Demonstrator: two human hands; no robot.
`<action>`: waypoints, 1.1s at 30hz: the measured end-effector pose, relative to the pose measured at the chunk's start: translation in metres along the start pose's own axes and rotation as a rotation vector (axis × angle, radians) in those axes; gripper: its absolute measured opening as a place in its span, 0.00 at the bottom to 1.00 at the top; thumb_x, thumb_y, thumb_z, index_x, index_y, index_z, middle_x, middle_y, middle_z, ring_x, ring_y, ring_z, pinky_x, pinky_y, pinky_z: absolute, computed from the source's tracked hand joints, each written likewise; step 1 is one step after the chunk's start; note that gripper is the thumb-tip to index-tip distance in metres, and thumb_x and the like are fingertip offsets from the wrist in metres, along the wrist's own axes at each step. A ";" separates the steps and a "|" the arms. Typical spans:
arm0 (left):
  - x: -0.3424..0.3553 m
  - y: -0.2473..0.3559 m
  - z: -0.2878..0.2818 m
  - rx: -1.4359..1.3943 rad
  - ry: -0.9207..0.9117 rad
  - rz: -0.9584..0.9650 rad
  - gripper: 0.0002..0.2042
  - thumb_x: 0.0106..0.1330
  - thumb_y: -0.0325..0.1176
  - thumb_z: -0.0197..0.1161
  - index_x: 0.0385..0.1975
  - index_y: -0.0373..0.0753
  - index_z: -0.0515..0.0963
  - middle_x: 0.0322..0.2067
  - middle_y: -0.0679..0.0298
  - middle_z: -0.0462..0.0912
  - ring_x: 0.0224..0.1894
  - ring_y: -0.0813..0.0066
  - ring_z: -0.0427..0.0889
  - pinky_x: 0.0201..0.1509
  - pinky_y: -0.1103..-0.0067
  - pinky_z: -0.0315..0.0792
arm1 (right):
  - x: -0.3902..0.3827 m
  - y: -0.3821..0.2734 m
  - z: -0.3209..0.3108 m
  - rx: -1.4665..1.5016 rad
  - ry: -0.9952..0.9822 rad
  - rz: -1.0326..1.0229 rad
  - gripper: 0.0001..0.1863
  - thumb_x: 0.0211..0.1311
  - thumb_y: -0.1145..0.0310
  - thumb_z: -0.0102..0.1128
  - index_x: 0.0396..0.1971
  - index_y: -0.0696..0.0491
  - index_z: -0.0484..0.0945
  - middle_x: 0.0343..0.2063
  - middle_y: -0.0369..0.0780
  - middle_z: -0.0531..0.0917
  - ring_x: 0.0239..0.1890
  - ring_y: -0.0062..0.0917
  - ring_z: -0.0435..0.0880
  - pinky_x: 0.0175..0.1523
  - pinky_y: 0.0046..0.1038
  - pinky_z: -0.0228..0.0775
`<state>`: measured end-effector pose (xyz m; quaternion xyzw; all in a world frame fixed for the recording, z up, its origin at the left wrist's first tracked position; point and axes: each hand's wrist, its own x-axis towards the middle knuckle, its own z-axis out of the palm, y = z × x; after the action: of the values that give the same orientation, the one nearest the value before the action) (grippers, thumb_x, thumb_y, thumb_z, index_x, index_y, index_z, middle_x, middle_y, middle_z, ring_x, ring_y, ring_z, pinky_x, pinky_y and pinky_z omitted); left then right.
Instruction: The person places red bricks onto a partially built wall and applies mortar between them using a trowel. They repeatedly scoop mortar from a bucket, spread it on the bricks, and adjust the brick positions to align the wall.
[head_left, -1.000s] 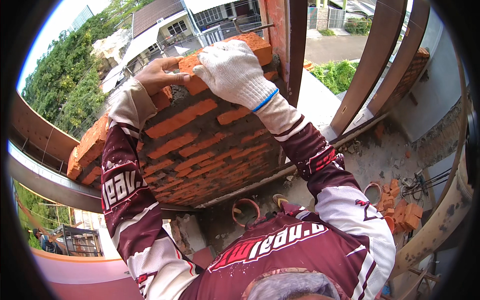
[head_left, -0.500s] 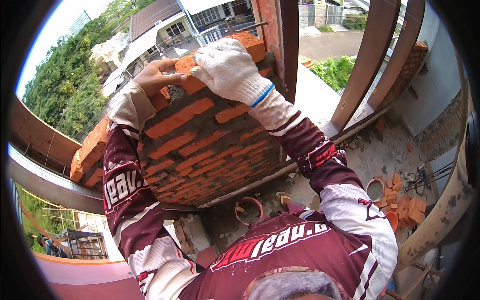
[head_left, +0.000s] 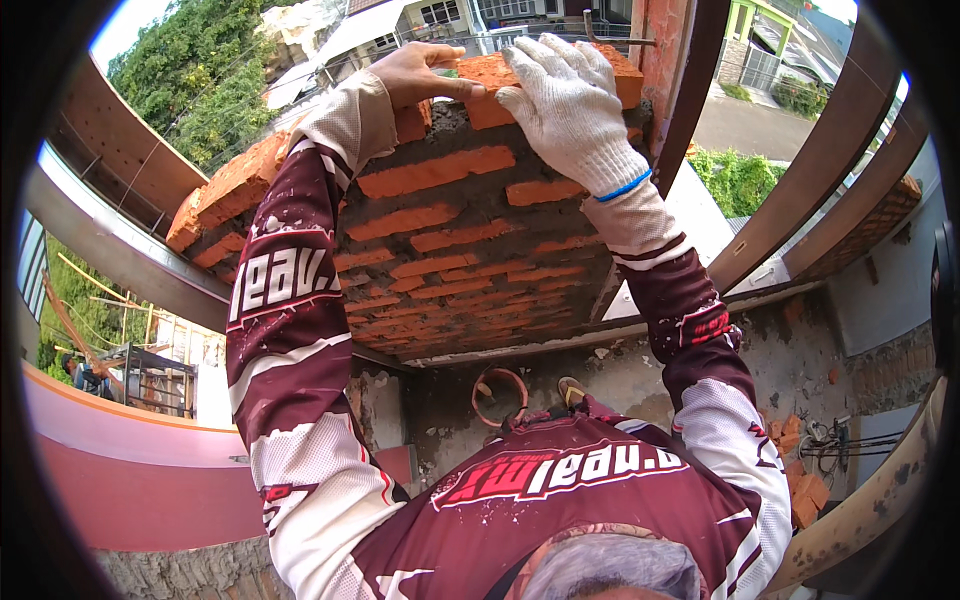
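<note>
My right hand (head_left: 572, 115), in a white knitted glove with a blue cuff edge, lies over an orange brick (head_left: 488, 112) on the top course, its thumb at the front face. At the brick's left end is my bare left hand (head_left: 415, 75), fingers apart and thumb tip reaching the brick. Under both hands stands the brick wall (head_left: 435, 178), with grey mortar (head_left: 450, 116) showing below the brick. Other bricks (head_left: 240, 185) top the wall further left. The glove hides where the brick ends on the right.
A dark wooden post (head_left: 690, 85) rises right of the wall, beside a red-orange column (head_left: 657, 70). Below, a round tub (head_left: 500, 397) stands on the floor (head_left: 620, 380). Loose bricks (head_left: 805, 495) lie at lower right. Beyond the wall are trees (head_left: 200, 90) and houses.
The view has shifted, so wall and hands sit further right and higher. My right hand's fingers lie straighter over the brick; my left hand stays at its left end.
</note>
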<state>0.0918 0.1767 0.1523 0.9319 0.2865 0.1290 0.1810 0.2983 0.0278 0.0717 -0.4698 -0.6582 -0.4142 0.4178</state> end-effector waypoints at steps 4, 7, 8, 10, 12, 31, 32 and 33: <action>-0.029 0.004 -0.015 -0.043 0.339 0.055 0.43 0.66 0.61 0.70 0.71 0.32 0.69 0.67 0.43 0.75 0.72 0.55 0.72 0.76 0.64 0.64 | 0.016 -0.003 -0.004 0.200 0.131 -0.008 0.19 0.72 0.56 0.62 0.55 0.52 0.84 0.52 0.42 0.87 0.58 0.40 0.83 0.66 0.44 0.69; -0.075 0.000 -0.020 -0.008 0.675 0.183 0.28 0.74 0.46 0.67 0.65 0.31 0.75 0.60 0.49 0.83 0.67 0.62 0.78 0.73 0.67 0.67 | 0.047 -0.004 0.003 0.442 -0.077 0.045 0.19 0.73 0.57 0.60 0.54 0.53 0.84 0.47 0.44 0.89 0.51 0.41 0.87 0.58 0.43 0.77; -0.092 -0.003 -0.018 0.026 0.764 0.143 0.26 0.72 0.44 0.68 0.63 0.31 0.78 0.59 0.48 0.83 0.64 0.60 0.80 0.70 0.68 0.70 | 0.060 -0.005 0.009 0.491 -0.160 0.002 0.20 0.75 0.56 0.57 0.54 0.54 0.85 0.43 0.47 0.90 0.45 0.43 0.89 0.51 0.43 0.81; -0.125 -0.012 -0.003 0.075 0.940 0.073 0.23 0.71 0.40 0.68 0.59 0.31 0.81 0.57 0.46 0.84 0.61 0.58 0.83 0.67 0.68 0.73 | 0.088 -0.010 0.026 0.499 -0.455 -0.021 0.22 0.76 0.54 0.58 0.57 0.55 0.83 0.48 0.48 0.89 0.50 0.41 0.88 0.56 0.39 0.81; -0.154 -0.026 0.020 0.079 1.105 -0.045 0.19 0.71 0.36 0.66 0.57 0.31 0.82 0.56 0.46 0.85 0.60 0.55 0.83 0.66 0.67 0.74 | 0.110 -0.018 0.048 0.518 -0.648 -0.042 0.28 0.76 0.47 0.58 0.62 0.55 0.80 0.55 0.49 0.86 0.57 0.41 0.86 0.63 0.38 0.79; -0.207 -0.073 0.066 0.480 1.112 -0.205 0.27 0.64 0.32 0.65 0.65 0.36 0.78 0.60 0.54 0.84 0.74 0.51 0.66 0.81 0.50 0.48 | 0.116 -0.026 0.085 0.575 -0.943 -0.131 0.57 0.48 0.27 0.71 0.66 0.61 0.76 0.56 0.54 0.84 0.59 0.45 0.84 0.65 0.36 0.75; -0.208 -0.073 0.067 0.477 1.112 -0.201 0.27 0.64 0.32 0.66 0.65 0.36 0.78 0.60 0.54 0.83 0.74 0.51 0.66 0.81 0.50 0.48 | 0.116 -0.026 0.084 0.573 -0.945 -0.141 0.56 0.50 0.28 0.71 0.66 0.61 0.75 0.55 0.54 0.85 0.57 0.44 0.85 0.65 0.36 0.75; -0.208 -0.073 0.067 0.473 1.108 -0.205 0.27 0.64 0.32 0.66 0.65 0.36 0.77 0.61 0.54 0.83 0.74 0.50 0.66 0.81 0.50 0.49 | 0.116 -0.026 0.083 0.564 -0.937 -0.148 0.54 0.52 0.30 0.71 0.67 0.60 0.75 0.54 0.53 0.85 0.56 0.43 0.86 0.64 0.36 0.75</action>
<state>-0.0877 0.0950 0.0335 0.7087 0.4473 0.5094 -0.1952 0.2355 0.1322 0.1513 -0.4262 -0.8904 0.0033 0.1598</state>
